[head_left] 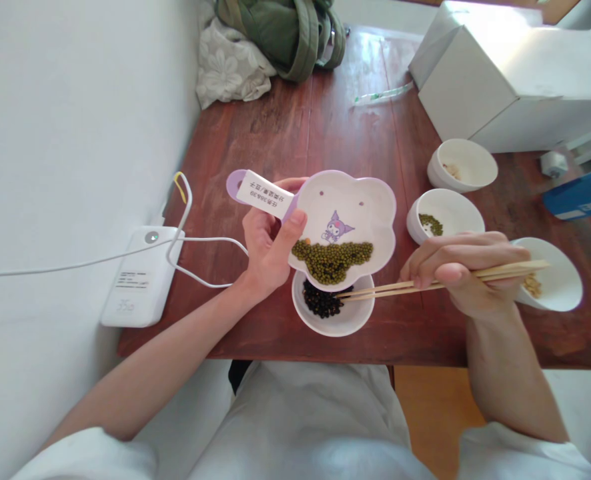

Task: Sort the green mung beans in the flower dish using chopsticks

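My left hand (270,243) grips a cloud-shaped, purple-rimmed bowl (345,200) by its edge near the labelled handle, fingers underneath and thumb on the rim. Green mung beans (330,259) lie heaped along its near side, with a small orange piece at their left. Partly under it stands a white bowl (358,323) with black beans (320,303). My right hand (468,267) is closed around wooden chopsticks (400,288), whose tips reach the black beans. Whether the tips pinch a bean is too small to tell.
To the right stand white bowls: one with pale pieces (468,150), one with green beans (458,200), one with yellowish pieces (560,280). A white box (475,87) and blue package (583,190) lie beyond. A cabled power bank (140,280) leans at left; a green bag (285,33) sits behind.
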### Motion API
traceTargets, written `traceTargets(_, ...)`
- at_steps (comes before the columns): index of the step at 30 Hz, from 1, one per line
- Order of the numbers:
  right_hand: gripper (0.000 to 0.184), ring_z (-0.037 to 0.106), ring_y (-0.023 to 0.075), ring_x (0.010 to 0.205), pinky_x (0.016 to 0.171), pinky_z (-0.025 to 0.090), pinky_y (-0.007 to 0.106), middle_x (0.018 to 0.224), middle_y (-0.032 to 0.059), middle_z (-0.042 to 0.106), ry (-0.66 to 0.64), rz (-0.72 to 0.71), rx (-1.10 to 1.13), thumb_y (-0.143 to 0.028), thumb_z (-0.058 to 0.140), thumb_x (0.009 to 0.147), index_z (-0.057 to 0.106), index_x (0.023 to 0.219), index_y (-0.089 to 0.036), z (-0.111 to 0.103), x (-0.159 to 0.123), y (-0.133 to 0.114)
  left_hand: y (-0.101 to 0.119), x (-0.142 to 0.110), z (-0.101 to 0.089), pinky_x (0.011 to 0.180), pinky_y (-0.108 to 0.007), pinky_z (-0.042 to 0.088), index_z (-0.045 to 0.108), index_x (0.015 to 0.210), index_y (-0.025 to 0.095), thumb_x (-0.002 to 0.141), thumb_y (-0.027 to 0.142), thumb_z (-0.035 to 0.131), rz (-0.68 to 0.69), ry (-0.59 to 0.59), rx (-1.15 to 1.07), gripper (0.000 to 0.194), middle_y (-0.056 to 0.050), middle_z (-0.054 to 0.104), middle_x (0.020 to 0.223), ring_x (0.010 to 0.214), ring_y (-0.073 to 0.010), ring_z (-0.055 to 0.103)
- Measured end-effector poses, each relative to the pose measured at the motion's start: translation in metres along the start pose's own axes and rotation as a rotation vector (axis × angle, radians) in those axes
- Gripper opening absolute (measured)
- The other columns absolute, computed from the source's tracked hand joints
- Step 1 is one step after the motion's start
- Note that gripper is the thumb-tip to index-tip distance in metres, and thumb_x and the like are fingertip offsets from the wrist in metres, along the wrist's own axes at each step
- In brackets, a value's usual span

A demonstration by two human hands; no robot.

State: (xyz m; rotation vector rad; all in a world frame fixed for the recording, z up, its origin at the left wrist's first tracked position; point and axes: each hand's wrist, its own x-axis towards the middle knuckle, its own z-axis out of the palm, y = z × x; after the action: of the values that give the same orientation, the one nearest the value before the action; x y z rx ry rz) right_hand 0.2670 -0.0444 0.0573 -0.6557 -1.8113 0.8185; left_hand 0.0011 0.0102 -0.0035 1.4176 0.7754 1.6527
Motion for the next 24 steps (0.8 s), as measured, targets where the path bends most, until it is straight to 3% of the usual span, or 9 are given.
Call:
traceTargets(7, 0.038, 0.07, 0.0208, 0.046, 0.036, 0.052, 0.029, 0.056, 0.0045, 0.071, 0.037, 0.005, 0.005, -0.029, 0.072, 0.104, 0.077, 0.068, -0.02, -0.001, 0.003, 0.0, 0.0, -0.001, 0.001, 0.071, -0.034, 0.059, 0.08, 0.125, 0.027, 0.102, 0.057, 0.075, 0.024, -0.013, -0.015, 0.038, -0.007, 0.082, 0.107, 0.087, -0.0207, 0.074)
traceTargets(12, 0.051, 0.068, 0.0214, 0.04, 0.034, 0.052, 0.027, 0.047, 0.005, 0.063, 0.149, -0.027, 0.014, -0.038, 0.074, 0.105, 0.07, 0.058, -0.017, -0.004, 0.004, -0.003, -0.002, 0.0, 0.0, 0.071, -0.031, 0.059, 0.081, 0.123, 0.026, 0.101, 0.058, 0.075, 0.048, -0.011, 0.016, 0.039, -0.008, 0.083, 0.114, 0.089, -0.0196, 0.074)
traceTargets(17, 0.064, 0.056, 0.0166, 0.031, 0.029, 0.053, 0.026, 0.042, 0.0016, 0.056, 0.303, -0.123, 0.076, -0.045, 0.065, 0.11, 0.064, 0.053, -0.018, -0.017, 0.002, 0.005, 0.0, 0.0, -0.001, 0.073, -0.031, 0.061, 0.08, 0.12, 0.026, 0.099, 0.06, 0.077, 0.024, -0.007, -0.007, 0.04, -0.007, 0.083, 0.113, 0.089, -0.0196, 0.075)
traceTargets(19, 0.069, 0.047, 0.0127, 0.026, 0.028, 0.051, 0.023, 0.037, -0.0025, 0.045, 0.406, -0.179, 0.119, -0.043, 0.064, 0.111, 0.057, 0.046, -0.02, -0.025, 0.002, 0.012, 0.001, 0.0, 0.0, 0.071, -0.03, 0.06, 0.08, 0.121, 0.026, 0.099, 0.06, 0.079, 0.025, -0.009, -0.016, 0.041, -0.007, 0.083, 0.11, 0.086, -0.0186, 0.074)
traceTargets(22, 0.074, 0.039, 0.0091, 0.024, 0.029, 0.05, 0.019, 0.036, -0.0075, 0.026, 0.59, -0.204, 0.133, -0.05, 0.07, 0.106, 0.047, 0.042, -0.022, -0.033, 0.003, 0.023, 0.001, 0.0, -0.001, 0.074, -0.031, 0.061, 0.079, 0.121, 0.025, 0.097, 0.061, 0.08, 0.01, 0.001, -0.008, 0.043, -0.008, 0.083, 0.111, 0.089, -0.0196, 0.076)
traceTargets(24, 0.072, 0.04, 0.0079, 0.026, 0.031, 0.053, 0.018, 0.039, -0.0083, 0.027, 0.67, -0.185, 0.114, -0.054, 0.074, 0.103, 0.048, 0.045, -0.021, -0.032, 0.004, 0.026, 0.0, 0.0, -0.001, 0.077, -0.032, 0.063, 0.079, 0.121, 0.024, 0.097, 0.062, 0.08, 0.001, 0.004, -0.004, 0.045, -0.008, 0.083, 0.114, 0.093, -0.0208, 0.077)
